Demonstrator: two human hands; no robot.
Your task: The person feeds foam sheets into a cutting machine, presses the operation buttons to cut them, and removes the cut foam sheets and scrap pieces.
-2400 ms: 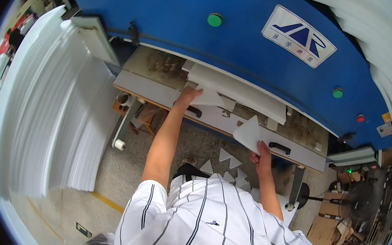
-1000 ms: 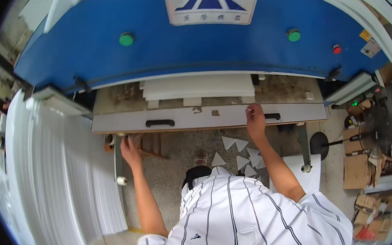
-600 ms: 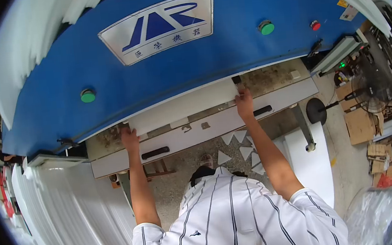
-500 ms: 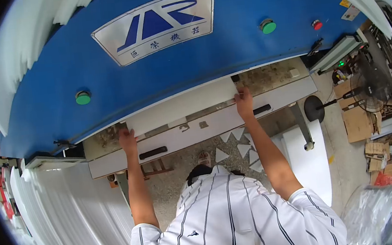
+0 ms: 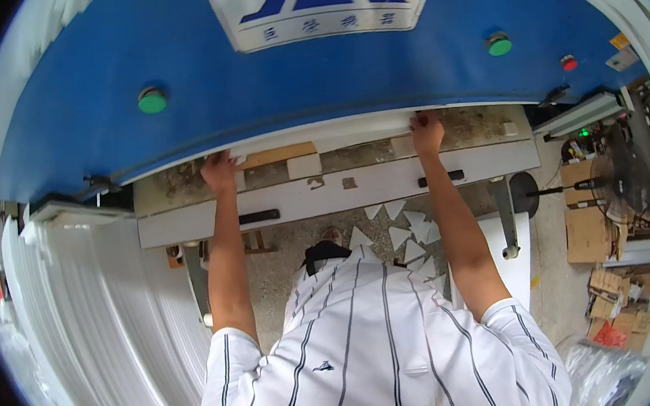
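Observation:
A white foam sheet lies mostly under the blue machine, with only its near part showing. My left hand is closed at the sheet's left near corner, fingertips partly hidden. At the right near corner, my right hand pinches the sheet's edge. Beneath and in front of it is the stained machine bed, where a tan strip and a white patch show between my hands.
Two green buttons and a red button sit on the machine's front. White triangular pieces lie on the floor. White sheets are stacked at left. A fan and cardboard stand at right.
Both hands have moved forward with the white sheet, which has slid deeper under the machine. More of the bed and the tan strip now show. My view has shifted too.

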